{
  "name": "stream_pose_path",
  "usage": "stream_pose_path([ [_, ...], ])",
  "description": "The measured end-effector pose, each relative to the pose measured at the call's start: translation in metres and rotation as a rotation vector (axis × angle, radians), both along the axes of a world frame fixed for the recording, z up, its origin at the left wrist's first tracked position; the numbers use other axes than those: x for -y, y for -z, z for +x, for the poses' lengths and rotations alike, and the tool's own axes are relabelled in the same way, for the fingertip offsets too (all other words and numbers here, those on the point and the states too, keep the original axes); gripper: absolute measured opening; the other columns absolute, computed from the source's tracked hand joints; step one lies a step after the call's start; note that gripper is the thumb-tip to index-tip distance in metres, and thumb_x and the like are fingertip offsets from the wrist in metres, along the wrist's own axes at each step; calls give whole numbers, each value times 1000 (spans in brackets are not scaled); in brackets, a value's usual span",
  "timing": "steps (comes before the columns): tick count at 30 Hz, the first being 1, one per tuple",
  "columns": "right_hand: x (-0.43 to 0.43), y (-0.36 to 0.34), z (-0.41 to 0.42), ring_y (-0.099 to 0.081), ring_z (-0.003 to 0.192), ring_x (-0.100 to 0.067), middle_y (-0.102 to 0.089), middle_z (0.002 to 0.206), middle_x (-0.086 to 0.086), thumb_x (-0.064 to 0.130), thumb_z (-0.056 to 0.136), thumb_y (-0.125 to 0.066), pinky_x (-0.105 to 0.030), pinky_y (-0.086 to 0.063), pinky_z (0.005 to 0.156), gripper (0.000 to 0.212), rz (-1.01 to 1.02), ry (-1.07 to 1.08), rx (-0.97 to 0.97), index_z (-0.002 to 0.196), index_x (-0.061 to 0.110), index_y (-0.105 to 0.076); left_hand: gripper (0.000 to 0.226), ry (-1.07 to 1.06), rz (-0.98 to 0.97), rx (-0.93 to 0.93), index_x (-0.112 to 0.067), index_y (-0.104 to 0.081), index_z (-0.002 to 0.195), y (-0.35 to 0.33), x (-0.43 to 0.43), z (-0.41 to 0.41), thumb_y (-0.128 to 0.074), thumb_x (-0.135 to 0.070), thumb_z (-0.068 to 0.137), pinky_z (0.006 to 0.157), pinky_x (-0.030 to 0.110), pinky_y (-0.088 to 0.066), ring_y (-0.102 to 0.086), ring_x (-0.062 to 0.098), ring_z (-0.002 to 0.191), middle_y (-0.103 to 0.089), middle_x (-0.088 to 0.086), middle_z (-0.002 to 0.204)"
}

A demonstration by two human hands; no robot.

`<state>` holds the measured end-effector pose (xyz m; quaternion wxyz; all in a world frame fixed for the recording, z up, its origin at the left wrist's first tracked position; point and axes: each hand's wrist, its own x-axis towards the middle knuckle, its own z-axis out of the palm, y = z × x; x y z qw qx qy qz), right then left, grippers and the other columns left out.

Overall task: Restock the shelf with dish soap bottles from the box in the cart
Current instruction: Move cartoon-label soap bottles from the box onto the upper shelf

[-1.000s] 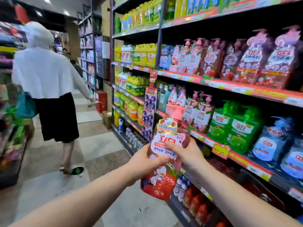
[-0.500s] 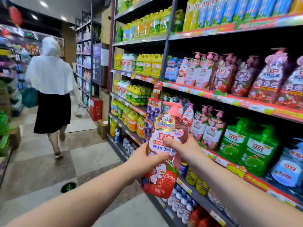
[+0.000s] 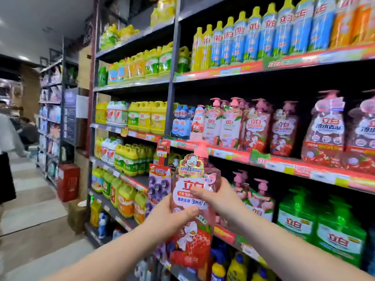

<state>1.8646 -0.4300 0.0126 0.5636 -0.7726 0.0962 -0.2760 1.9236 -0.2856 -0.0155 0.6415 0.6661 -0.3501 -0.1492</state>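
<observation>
**Pink soap bottle held up in front of the shelf**

Both hands hold one dish soap bottle [image 3: 190, 244] upright in the air, just in front of the shelving and not touching it. The bottle is clear, glossy plastic with rounded shoulders, filled with pink liquid. A shiny label covers it, with a white cartoon duck and strawberries on the lower half. On top sits a smooth pink pump head [image 3: 200, 149].

The left hand [image 3: 172, 216] grips the bottle's middle from the left. Its thumb lies across the front label and its fingers curl round the back. The right hand [image 3: 219, 197] grips from the right a little higher, its thumb pressed flat on the label.

Behind the bottle's pump runs a red-edged metal shelf [image 3: 284, 165]. Up and to the right of the bottle, similar pink pump bottles [image 3: 257, 126] stand on it in a row. Lower right of the bottle are boxy green pump bottles [image 3: 341, 234]. Left of the bottle are squat yellow jugs [image 3: 129, 159] with moulded handles. Far left of it, a person [image 3: 6, 138] in a white top stands on the tiled floor [image 3: 40, 209].
</observation>
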Motion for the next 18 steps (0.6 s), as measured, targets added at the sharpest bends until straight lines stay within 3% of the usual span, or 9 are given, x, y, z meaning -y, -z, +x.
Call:
stream_pose_path([
  [2, 16, -13, 24, -72, 89, -18, -75, 98, -3, 41, 50, -87, -37, -57, 84, 66, -7, 50, 27, 105, 13, -64, 16, 26, -21, 42, -26, -59, 97, -9, 21, 28, -69, -22, 84, 79, 29, -56, -69, 15, 87, -73, -2, 94],
  [4, 30, -26, 43, -71, 92, -19, -74, 102, -3, 47, 41, -86, -41, -56, 88, 83, -15, 89, 30, 111, 12, -60, 15, 50, -61, 43, -24, -60, 97, -15, 40, 52, -68, -20, 85, 67, 20, -55, -70, 6, 75, -73, -7, 84],
  [6, 44, -36, 56, -71, 91, -19, -74, 101, -4, 32, 56, -88, -41, -56, 89, 63, -40, 118, 25, 109, 13, -61, 12, 100, -94, 29, -24, -60, 92, -21, 58, 71, -67, -16, 86, 61, 13, -53, -68, -1, 68, -72, -11, 78],
  [8, 58, -46, 66, -71, 88, -16, -75, 97, -1, 19, 68, -85, -39, -56, 88, 40, -61, 164, 34, 102, 17, -64, 12, 148, -102, 46, -27, -60, 89, -29, 77, 89, -67, -18, 85, 65, 14, -54, -69, -1, 71, -73, -13, 80],
  [9, 64, -52, 69, -71, 89, -16, -75, 97, 0, 18, 69, -84, -39, -56, 88, 39, -74, 187, 49, 103, 16, -64, 12, 170, -109, 59, -29, -61, 87, -34, 88, 97, -68, -19, 85, 68, 15, -54, -69, -1, 72, -72, -15, 80],
  [13, 91, -75, 82, -68, 96, -17, -70, 109, -2, 26, 65, -86, -37, -54, 90, 59, -76, 357, 83, 114, 14, -55, 11, 295, -116, 100, -32, -62, 91, -56, 130, 126, -69, -26, 84, 84, 27, -54, -68, 8, 90, -73, -8, 98],
  [16, 102, -92, 86, -65, 106, -19, -66, 118, 0, 53, 45, -89, -39, -51, 95, 95, -94, 492, 92, 124, 16, -50, 22, 371, -130, 103, -30, -62, 100, -70, 163, 144, -72, -33, 80, 93, 36, -52, -67, 13, 96, -72, -5, 103],
  [18, 111, -100, 85, -67, 102, -18, -69, 115, 0, 49, 47, -88, -41, -53, 94, 90, -95, 553, 122, 124, 18, -53, 36, 456, -139, 124, -28, -62, 108, -80, 186, 154, -75, -39, 76, 94, 40, -52, -68, 15, 97, -72, -4, 105],
])
